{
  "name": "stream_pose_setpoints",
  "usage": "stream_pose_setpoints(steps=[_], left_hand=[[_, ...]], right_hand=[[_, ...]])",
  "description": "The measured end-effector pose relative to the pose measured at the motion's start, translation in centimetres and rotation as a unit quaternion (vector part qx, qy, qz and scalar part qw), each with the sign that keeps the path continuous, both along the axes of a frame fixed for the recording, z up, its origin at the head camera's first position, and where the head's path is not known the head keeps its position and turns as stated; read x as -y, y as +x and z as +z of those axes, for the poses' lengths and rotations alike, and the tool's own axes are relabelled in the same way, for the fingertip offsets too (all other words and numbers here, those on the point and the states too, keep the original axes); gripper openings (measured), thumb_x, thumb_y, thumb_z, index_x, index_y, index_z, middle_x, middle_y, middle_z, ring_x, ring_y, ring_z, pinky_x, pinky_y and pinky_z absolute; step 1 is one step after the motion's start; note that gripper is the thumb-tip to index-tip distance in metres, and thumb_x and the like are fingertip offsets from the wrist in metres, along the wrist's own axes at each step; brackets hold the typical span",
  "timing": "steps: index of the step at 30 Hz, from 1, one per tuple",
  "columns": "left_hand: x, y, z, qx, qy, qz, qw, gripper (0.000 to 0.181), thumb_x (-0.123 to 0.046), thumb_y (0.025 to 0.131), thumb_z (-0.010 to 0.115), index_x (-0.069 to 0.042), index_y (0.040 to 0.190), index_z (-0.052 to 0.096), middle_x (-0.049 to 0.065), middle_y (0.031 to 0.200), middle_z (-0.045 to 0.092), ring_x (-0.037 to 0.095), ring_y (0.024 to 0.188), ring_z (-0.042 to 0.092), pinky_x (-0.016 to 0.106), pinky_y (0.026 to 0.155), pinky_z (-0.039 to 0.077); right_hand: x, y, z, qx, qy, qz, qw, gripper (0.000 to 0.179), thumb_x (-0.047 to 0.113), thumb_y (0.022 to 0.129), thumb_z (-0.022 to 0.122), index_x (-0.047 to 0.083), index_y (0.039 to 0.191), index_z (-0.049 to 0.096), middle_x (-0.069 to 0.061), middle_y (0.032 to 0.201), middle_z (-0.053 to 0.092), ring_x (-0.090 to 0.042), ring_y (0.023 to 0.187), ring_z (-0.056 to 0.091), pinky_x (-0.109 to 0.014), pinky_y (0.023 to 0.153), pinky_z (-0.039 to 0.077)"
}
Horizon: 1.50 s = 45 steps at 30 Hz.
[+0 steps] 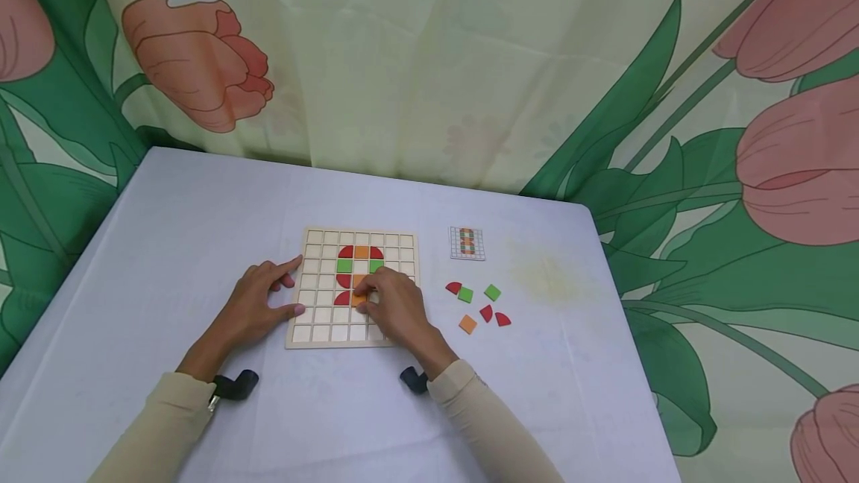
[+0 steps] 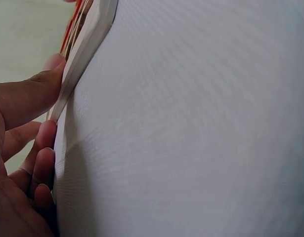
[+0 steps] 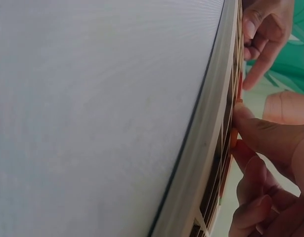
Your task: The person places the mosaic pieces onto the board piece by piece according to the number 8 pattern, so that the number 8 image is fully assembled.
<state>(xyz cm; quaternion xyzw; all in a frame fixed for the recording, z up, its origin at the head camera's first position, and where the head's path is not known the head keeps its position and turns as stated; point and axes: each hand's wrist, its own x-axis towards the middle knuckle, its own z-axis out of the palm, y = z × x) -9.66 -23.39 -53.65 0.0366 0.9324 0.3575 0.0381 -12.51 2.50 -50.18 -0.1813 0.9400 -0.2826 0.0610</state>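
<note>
A wooden grid board lies on the white table and carries red, orange and green tiles in its middle columns. My left hand rests on the board's left edge, index finger and thumb stretched onto it; the left wrist view shows those fingers against the board's edge. My right hand is over the board's lower middle. Its fingertips pinch an orange tile at a cell. In the right wrist view the thumb touches that orange tile beside the board's rim.
Right of the board lie loose pieces: red quarter-rounds, green squares and an orange square. A small pattern card lies behind them. A flower-print curtain hangs past the table's far edge.
</note>
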Motion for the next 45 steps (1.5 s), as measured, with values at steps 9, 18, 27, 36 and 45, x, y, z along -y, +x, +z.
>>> stream_pose_setpoints(steps=[9, 18, 27, 36, 45], left_hand=[[0.0, 0.1, 0.0, -0.004, 0.000, -0.001, 1.0000, 0.094, -0.020, 0.084, 0.092, -0.012, 0.164, 0.042, 0.007, 0.113, 0.060, 0.024, 0.107, 0.046, 0.041, 0.085, 0.041], [0.0, 0.1, 0.0, -0.006, -0.001, -0.003, 1.0000, 0.094, -0.019, 0.084, 0.091, -0.011, 0.164, 0.041, 0.007, 0.113, 0.060, 0.024, 0.107, 0.046, 0.041, 0.085, 0.040], [-0.1, 0.1, 0.2, -0.002, -0.006, -0.003, 1.0000, 0.094, -0.020, 0.084, 0.091, -0.010, 0.164, 0.041, 0.008, 0.113, 0.060, 0.025, 0.107, 0.046, 0.041, 0.085, 0.041], [0.0, 0.2, 0.2, -0.004, -0.005, -0.004, 1.0000, 0.094, -0.019, 0.084, 0.091, -0.009, 0.163, 0.041, 0.008, 0.113, 0.060, 0.025, 0.107, 0.046, 0.041, 0.086, 0.041], [0.0, 0.2, 0.2, -0.006, -0.005, -0.005, 1.0000, 0.093, -0.020, 0.084, 0.091, -0.010, 0.163, 0.042, 0.008, 0.113, 0.060, 0.025, 0.107, 0.046, 0.041, 0.086, 0.041]], right_hand=[[0.0, -0.3, -0.2, -0.010, 0.005, -0.006, 0.9999, 0.017, 0.015, 0.082, 0.093, 0.020, 0.096, 0.085, 0.011, 0.094, 0.070, -0.009, 0.093, 0.066, -0.024, 0.076, 0.049], [-0.5, -0.2, -0.2, -0.003, -0.001, -0.012, 0.9999, 0.017, 0.019, 0.082, 0.093, 0.023, 0.096, 0.084, 0.011, 0.096, 0.070, -0.008, 0.094, 0.064, -0.028, 0.082, 0.049], [-2.8, -0.3, 0.0, 0.001, -0.030, -0.043, 0.9986, 0.023, 0.019, 0.084, 0.092, 0.020, 0.105, 0.083, 0.007, 0.095, 0.071, -0.011, 0.092, 0.067, -0.028, 0.080, 0.049], [-6.2, -0.9, 0.1, 0.006, -0.030, -0.115, 0.9929, 0.024, 0.018, 0.084, 0.091, 0.022, 0.106, 0.082, 0.005, 0.097, 0.071, -0.017, 0.096, 0.064, -0.036, 0.083, 0.048], [-9.9, -1.6, 0.2, 0.001, -0.016, -0.169, 0.9856, 0.027, 0.017, 0.084, 0.092, 0.023, 0.108, 0.081, 0.003, 0.102, 0.072, -0.018, 0.091, 0.063, -0.033, 0.080, 0.049]])
